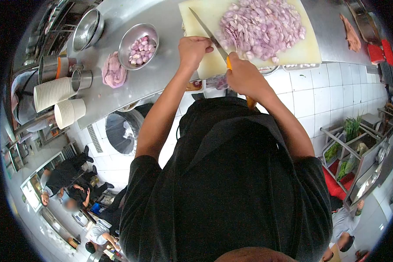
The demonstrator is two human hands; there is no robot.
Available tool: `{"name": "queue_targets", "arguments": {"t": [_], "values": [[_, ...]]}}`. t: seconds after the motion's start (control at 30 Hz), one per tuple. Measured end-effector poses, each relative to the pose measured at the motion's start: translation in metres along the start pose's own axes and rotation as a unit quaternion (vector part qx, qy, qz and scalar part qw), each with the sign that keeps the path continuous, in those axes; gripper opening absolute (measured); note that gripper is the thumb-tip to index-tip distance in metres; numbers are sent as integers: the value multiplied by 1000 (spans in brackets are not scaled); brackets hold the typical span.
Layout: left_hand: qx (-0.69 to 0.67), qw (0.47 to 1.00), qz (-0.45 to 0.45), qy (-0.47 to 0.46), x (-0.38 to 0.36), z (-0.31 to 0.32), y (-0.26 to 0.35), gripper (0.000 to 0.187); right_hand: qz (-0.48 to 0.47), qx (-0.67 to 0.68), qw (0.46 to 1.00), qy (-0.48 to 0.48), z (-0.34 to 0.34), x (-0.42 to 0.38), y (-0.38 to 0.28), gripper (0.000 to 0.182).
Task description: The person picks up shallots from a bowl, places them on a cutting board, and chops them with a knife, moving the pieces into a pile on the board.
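Right hand (244, 76) clenched round knife (207, 32) handle; left hand (193, 49) curled beside blade.

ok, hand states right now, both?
Left hand: closed, resting on the cutting board edge; whether it grips anything cannot be told.
Right hand: closed on the knife handle.

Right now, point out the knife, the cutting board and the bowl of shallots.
knife (204, 29), head view, middle of blade.
cutting board (301, 53), head view, bare corner.
bowl of shallots (127, 41), head view, steel rim.
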State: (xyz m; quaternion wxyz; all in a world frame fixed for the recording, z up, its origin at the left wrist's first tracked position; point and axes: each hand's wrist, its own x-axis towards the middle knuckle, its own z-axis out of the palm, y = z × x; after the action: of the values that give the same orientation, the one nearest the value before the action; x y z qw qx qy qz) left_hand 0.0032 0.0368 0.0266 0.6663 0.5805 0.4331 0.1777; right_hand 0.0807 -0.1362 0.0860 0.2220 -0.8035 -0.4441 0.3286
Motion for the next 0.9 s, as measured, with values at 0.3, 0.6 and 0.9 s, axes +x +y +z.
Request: {"name": "queue_targets", "arguments": {"t": [0.3, 0.6, 0.9], "values": [[61, 998, 3, 17, -2, 4, -2, 15, -3, 51, 998, 45, 12, 54, 14, 32], [55, 992, 99, 59, -30, -16, 15, 23, -1, 73, 993, 91, -31, 29, 6, 32], [232, 926, 220, 201, -21, -192, 57, 26, -1, 96, 995, 28, 27, 15, 26, 31]]}}
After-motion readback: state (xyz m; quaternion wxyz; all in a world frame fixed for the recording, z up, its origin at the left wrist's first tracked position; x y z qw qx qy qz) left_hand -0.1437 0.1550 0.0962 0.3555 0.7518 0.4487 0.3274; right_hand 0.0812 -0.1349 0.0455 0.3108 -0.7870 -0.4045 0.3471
